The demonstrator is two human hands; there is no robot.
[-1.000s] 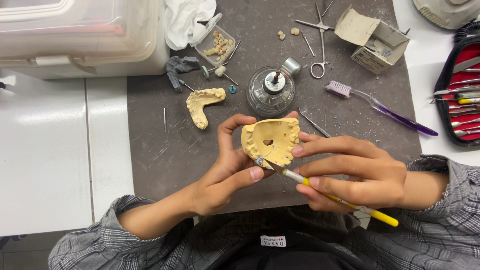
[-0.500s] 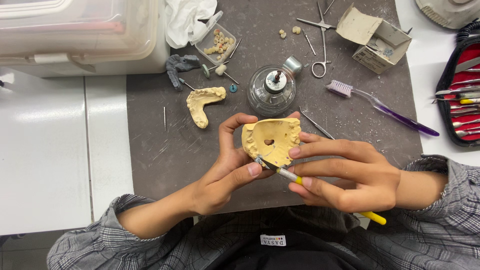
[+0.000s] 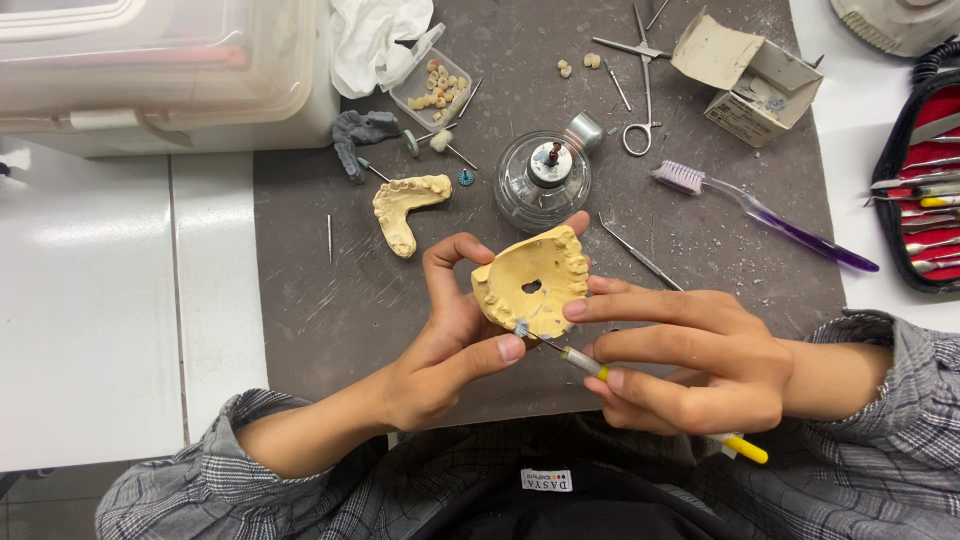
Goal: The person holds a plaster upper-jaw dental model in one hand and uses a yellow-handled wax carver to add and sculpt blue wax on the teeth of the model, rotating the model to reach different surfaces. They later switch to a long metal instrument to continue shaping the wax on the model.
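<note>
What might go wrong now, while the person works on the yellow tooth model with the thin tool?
1. The yellow-handled tool has its tip at the edge of the dental cast, right beside the left hand thumb; a slip might scratch the thumb.
2. The cast is held in the air by fingertips, with the right hand only steadying it; it may drop onto the mat and chip.
3. The glass burner stands close behind and could be knocked.

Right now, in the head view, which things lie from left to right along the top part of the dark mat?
White cloth → small tray of teeth → glass burner → scissors-like clamp → open cardboard box → red tool case, which lies past the mat's right edge.
</note>
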